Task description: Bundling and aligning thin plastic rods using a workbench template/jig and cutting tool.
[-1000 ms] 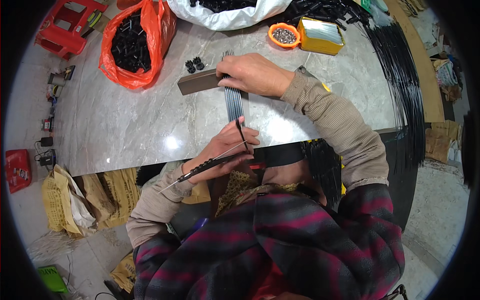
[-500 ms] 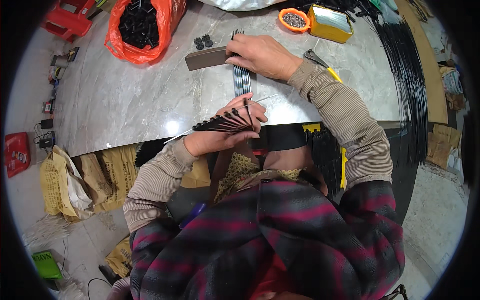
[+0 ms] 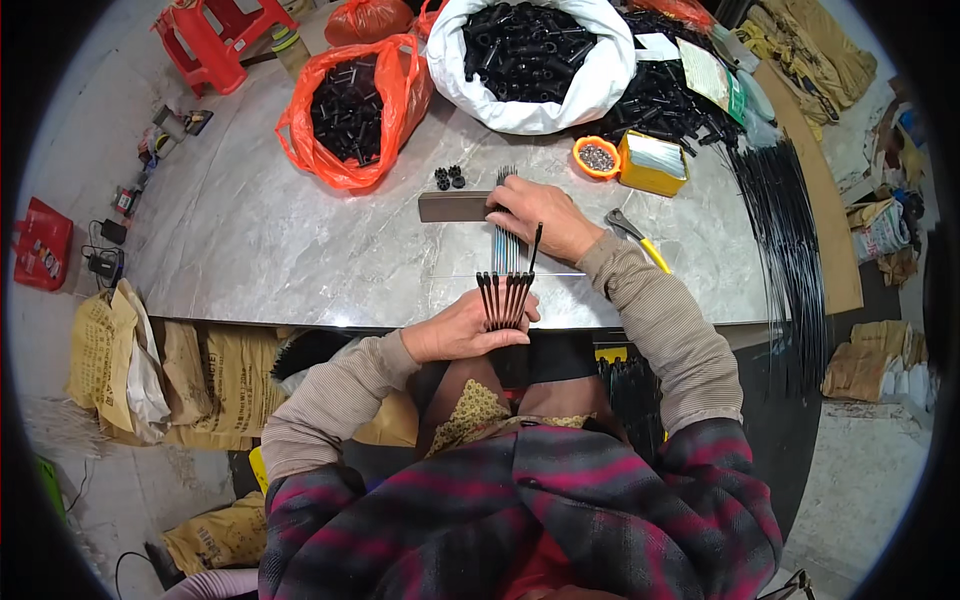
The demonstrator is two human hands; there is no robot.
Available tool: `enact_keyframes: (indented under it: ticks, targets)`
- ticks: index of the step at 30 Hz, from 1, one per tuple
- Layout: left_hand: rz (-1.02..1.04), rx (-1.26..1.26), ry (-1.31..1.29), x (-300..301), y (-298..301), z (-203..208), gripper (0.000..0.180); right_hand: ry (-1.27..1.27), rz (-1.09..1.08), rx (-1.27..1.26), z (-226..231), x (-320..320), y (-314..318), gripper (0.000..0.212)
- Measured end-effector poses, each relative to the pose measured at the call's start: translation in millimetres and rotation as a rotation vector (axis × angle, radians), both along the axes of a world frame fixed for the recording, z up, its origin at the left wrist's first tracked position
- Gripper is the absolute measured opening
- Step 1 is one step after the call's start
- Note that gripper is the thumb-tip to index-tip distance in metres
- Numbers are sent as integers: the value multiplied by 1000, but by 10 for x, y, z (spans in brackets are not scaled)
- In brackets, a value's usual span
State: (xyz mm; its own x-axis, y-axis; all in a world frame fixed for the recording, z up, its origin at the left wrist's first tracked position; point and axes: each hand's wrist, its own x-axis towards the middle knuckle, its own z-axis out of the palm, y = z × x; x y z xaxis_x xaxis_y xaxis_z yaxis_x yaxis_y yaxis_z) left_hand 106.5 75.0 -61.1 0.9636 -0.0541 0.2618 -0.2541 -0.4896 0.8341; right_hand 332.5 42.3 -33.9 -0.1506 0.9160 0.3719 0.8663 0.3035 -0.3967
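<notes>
At the near edge of the table [image 3: 270, 270], I see the left hand [image 3: 462, 328] closed on a fan of black strips [image 3: 505, 300], upper ends pointing away. Beyond lie the rods [image 3: 507, 248]; the right hand [image 3: 552, 215] bends over their far part, by the block [image 3: 452, 207], its grip hidden from me. Open room extends left; pliers [image 3: 640, 240] lie right; a red bag [image 3: 405, 100] stands behind.

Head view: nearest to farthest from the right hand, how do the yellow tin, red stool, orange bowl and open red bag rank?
1. Orange bowl: ahead-right of the right hand.
2. Yellow tin: just right of the bowl.
3. Open red bag: on the left.
4. Red stool: far left, past the bag.
</notes>
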Motion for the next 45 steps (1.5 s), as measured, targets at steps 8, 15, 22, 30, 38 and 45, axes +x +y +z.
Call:
enact_keyframes:
  ticks: [8, 15, 22, 30, 38, 45]
  targets:
    - [44, -147, 100, 4, -24, 14, 15, 954, -41, -155, 594, -110, -622, 22]
    - [124, -249, 35, 0, -83, 127, 26, 1111, 147, -31, 662, -419, -943, 19]
    - [428, -344, -124, 18, -218, 552, 37, 1079, 94, 0, 706, -464, -948, 13]
    - [564, -495, -487, 198, -370, 982, 38, 1166, -6, 1, 732, -535, -980, 18]
    - [535, -572, -623, 299, -364, 964, 18, 1161, 18, 37, 744, -555, -993, 15]
    - [614, -462, -609, 333, -331, 986, 9, 1159, 21, 68, 715, -535, -1004, 13]
